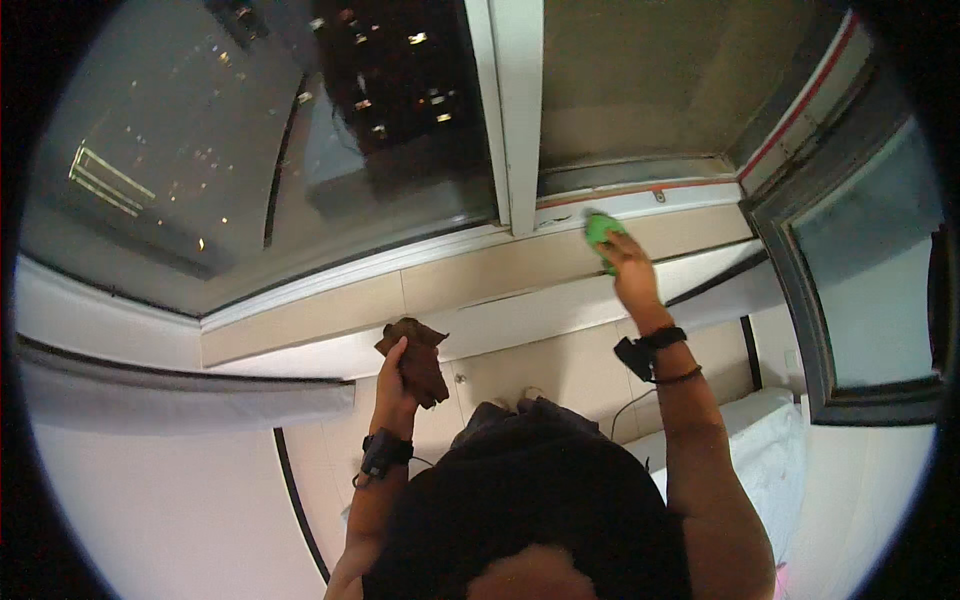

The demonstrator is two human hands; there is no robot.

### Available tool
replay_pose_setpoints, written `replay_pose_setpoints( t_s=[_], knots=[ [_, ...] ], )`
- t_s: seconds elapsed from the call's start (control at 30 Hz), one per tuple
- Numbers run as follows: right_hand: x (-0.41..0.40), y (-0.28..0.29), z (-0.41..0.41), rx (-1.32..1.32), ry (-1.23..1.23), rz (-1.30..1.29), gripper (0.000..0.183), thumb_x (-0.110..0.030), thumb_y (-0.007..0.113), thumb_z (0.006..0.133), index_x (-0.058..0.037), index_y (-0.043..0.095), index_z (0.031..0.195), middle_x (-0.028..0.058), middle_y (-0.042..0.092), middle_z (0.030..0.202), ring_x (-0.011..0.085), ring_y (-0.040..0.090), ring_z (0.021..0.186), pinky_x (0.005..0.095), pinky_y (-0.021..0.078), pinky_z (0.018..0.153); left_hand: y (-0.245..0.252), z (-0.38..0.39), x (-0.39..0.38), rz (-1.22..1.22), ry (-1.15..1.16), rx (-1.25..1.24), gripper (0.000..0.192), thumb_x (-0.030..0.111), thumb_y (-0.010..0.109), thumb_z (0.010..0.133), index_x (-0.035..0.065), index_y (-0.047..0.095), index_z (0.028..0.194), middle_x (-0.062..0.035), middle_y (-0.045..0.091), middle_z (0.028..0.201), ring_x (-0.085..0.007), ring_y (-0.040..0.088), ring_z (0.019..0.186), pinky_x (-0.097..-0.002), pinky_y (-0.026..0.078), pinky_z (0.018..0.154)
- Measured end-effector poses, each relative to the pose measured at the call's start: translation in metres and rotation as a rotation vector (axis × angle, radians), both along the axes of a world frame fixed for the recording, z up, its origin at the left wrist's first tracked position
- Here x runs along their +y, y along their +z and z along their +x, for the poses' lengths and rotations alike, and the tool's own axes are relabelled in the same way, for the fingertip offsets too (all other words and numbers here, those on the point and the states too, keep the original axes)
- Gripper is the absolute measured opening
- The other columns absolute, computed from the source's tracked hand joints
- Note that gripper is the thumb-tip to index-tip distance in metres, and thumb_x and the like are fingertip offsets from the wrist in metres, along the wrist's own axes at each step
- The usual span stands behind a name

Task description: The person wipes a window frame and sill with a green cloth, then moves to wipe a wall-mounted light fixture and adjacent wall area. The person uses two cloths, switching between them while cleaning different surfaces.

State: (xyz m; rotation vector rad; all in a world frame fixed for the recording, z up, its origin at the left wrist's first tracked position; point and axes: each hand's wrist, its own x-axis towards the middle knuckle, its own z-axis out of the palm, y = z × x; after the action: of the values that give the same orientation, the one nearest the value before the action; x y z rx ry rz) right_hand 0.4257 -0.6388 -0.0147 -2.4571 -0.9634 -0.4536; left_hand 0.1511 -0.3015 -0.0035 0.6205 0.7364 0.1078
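Note:
A bunched brown cloth [421, 367] is gripped in my left hand [394, 386], held just in front of the window ledge. My right hand [632, 274] reaches forward with a green scrubbing pad or sponge [602, 231] under its fingers. The pad lies over the tiled windowsill [480, 279], close to the white lower window frame [637, 211]; its far end is blurred, and I cannot tell whether it touches the frame. Each wrist wears a black strapped device. A dark mark shows on the frame to the left of the pad.
An upright white window post [517, 112] rises beyond the sill. On the right, a dark-framed window sash [810, 315] stands swung inward near my right arm. A white-covered piece of furniture [765, 457] is at lower right. A thin cable [622, 412] hangs beside my body.

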Motion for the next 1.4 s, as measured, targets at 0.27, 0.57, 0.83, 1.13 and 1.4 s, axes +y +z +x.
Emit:
replay_pose_setpoints(
  t_s=[0.27,0.57,0.83,1.13,1.4],
  knots=[
    [0.034,-0.013,-0.012,0.187,-0.234,0.167,0.042,0.009,0.055,0.075,-0.0048,0.063,0.113,0.0168,0.056,0.124,0.0344,0.057,0.108,0.0372,0.0477,0.092,0.007,-0.004,-0.016,-0.052,0.051,0.028,0.044,0.035,0.059,0.088,0.0019,0.053,0.116,-0.0147,0.064,0.096,-0.026,0.063,0.083,-0.0391,0.054,0.071],
    [0.113,0.002,-0.078,0.079,0.264,0.065,0.049,0.008,0.056,0.073,-0.0046,0.059,0.12,0.0198,0.053,0.126,0.0387,0.051,0.115,0.0442,0.0442,0.097,0.013,0.004,-0.011,-0.023,0.046,-0.035,0.045,0.035,0.055,0.091,0.0028,0.049,0.122,-0.0167,0.062,0.103,-0.0276,0.061,0.092,-0.0408,0.052,0.079],
    [0.092,-0.007,-0.045,0.143,-0.128,0.166,0.054,0.014,0.051,0.071,-0.0035,0.058,0.121,0.0231,0.051,0.13,0.0384,0.05,0.116,0.0431,0.04,0.101,0.009,-0.011,0.056,-0.05,0.146,-0.144,0.044,0.034,0.057,0.09,0.0042,0.05,0.122,-0.0142,0.062,0.107,-0.0275,0.061,0.093,-0.0404,0.051,0.08],
    [0.247,-0.022,-0.145,0.016,-0.09,0.172,0.059,0.012,0.051,0.072,-0.0046,0.052,0.128,0.0252,0.049,0.131,0.0415,0.05,0.116,0.0455,0.041,0.099,0.011,-0.055,0.189,0.0,0.131,-0.121,0.045,0.034,0.059,0.09,0.0066,0.05,0.123,-0.0119,0.061,0.107,-0.0261,0.06,0.095,-0.0404,0.05,0.08],
    [0.307,-0.003,-0.198,0.212,-0.009,0.273,0.056,0.014,0.052,0.071,-0.0048,0.055,0.124,0.0227,0.053,0.126,0.0397,0.052,0.115,0.042,0.0432,0.098,0.017,-0.062,0.252,0.028,-0.018,-0.116,0.043,0.034,0.059,0.089,0.0068,0.05,0.122,-0.0107,0.062,0.105,-0.0247,0.061,0.09,-0.0386,0.053,0.075]
  ],
)
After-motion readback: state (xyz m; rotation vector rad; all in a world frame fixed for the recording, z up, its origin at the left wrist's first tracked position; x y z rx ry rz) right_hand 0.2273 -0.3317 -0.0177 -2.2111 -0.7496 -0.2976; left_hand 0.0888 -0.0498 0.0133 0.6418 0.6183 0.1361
